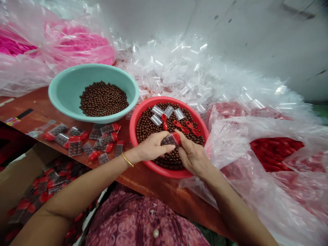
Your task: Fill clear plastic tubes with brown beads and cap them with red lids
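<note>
While your left hand [153, 146] pinches the body and your right hand [192, 153] grips the red cap [176, 137], the clear container [168, 140] sits between them, above the red basin [132, 136]. Filled with dark balls, it should feel light, stiff and slippery, its thin walls perhaps crackable; take the broad faces gently. You'll find no readable lettering there; the bright sticker [12, 121] at the table [38, 100] edge is illegible.
</note>
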{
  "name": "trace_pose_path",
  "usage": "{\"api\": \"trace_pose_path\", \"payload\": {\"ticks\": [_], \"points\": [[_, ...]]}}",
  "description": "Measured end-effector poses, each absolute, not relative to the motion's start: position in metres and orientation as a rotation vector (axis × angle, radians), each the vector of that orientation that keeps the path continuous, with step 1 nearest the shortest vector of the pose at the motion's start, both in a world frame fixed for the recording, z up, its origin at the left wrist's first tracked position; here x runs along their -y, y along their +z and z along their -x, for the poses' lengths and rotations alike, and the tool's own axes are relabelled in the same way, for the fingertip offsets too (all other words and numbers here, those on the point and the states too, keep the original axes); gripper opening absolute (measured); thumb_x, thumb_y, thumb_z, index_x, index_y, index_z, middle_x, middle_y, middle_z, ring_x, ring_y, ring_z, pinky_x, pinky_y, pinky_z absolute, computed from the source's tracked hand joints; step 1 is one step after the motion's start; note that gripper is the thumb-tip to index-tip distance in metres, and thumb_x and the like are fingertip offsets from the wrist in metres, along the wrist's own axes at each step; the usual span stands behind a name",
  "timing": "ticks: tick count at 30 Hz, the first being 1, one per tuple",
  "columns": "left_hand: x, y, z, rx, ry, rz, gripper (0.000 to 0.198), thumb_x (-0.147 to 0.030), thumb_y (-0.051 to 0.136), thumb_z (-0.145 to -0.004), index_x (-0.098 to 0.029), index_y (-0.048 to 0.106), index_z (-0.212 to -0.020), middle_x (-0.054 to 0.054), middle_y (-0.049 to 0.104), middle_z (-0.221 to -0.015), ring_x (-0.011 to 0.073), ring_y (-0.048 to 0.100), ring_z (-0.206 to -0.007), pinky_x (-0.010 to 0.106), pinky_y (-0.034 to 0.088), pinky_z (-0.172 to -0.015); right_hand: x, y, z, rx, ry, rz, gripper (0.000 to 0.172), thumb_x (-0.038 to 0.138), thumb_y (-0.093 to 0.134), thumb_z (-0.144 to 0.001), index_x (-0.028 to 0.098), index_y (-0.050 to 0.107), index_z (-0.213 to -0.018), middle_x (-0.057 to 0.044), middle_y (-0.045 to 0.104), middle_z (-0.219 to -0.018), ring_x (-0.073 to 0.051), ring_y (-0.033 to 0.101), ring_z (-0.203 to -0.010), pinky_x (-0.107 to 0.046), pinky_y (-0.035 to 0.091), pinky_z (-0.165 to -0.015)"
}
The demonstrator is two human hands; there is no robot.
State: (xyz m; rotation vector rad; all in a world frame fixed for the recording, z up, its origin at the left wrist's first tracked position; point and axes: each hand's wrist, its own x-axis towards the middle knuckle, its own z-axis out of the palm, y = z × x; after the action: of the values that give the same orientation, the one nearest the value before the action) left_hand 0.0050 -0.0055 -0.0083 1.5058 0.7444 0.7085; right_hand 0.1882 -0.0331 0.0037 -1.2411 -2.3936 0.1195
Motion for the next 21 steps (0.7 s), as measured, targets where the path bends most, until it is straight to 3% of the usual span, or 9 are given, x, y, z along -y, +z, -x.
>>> {"api": "trace_pose_path", "payload": {"ticks": [8, 13, 16, 18, 21], "points": [[0.007, 0.000, -0.005, -0.848, 0.691, -1.807, 0.016, -0.032, 0.054, -0.076, -0.016, 0.050, -0.077, -0.001, 0.054, -0.072, 0.0124, 0.048, -0.066, 0.025, 0.038, -0.062, 0.028, 0.017, -0.195, 2.552, 0.140, 1.164, 0.049, 0.017, 0.037, -0.082, 0.010, 0.048, -0.129, -0.003, 0.064, -0.063, -0.015, 0.056, -0.052, -0.026, 0.044, -0.051], [0.008, 0.006, -0.011, -0.995, 0.651, -1.894, 0.017, -0.031, 0.059, -0.069, -0.017, 0.053, -0.075, -0.001, 0.056, -0.067, 0.0123, 0.048, -0.062, 0.024, 0.035, -0.057, 0.018, 0.027, -0.188, 2.157, 0.498, 1.232, 0.034, 0.034, 0.040, -0.086, 0.019, 0.067, -0.100, -0.002, 0.062, -0.065, -0.014, 0.055, -0.055, -0.027, 0.043, -0.057], [0.009, 0.008, -0.012, -1.005, 0.517, -1.986, 0.012, -0.027, 0.057, -0.066, -0.017, 0.051, -0.066, -0.003, 0.050, -0.057, 0.0102, 0.042, -0.052, 0.023, 0.029, -0.050, 0.008, 0.016, -0.169, 1.586, 0.793, 1.284, 0.049, 0.051, 0.030, -0.089, 0.019, 0.067, -0.092, -0.001, 0.054, -0.061, -0.012, 0.047, -0.050, -0.027, 0.040, -0.052], [0.010, 0.009, -0.012, -1.023, 0.470, -2.034, 0.011, -0.027, 0.056, -0.065, -0.017, 0.052, -0.064, -0.004, 0.049, -0.055, 0.0098, 0.042, -0.049, 0.023, 0.028, -0.048, 0.001, 0.007, -0.156, 1.342, 1.040, 1.295, 0.059, 0.059, 0.023, -0.088, 0.019, 0.065, -0.096, -0.002, 0.056, -0.070, -0.012, 0.048, -0.054, -0.027, 0.041, -0.052], [0.011, 0.008, -0.011, -1.061, 0.433, -2.130, 0.012, -0.028, 0.055, -0.065, -0.016, 0.056, -0.067, -0.002, 0.054, -0.057, 0.0119, 0.048, -0.051, 0.023, 0.033, -0.049, -0.004, 0.001, -0.144, 1.291, 1.222, 1.303, 0.065, 0.064, 0.019, -0.087, 0.020, 0.060, -0.112, -0.004, 0.061, -0.090, -0.014, 0.057, -0.077, -0.029, 0.047, -0.069]]}}
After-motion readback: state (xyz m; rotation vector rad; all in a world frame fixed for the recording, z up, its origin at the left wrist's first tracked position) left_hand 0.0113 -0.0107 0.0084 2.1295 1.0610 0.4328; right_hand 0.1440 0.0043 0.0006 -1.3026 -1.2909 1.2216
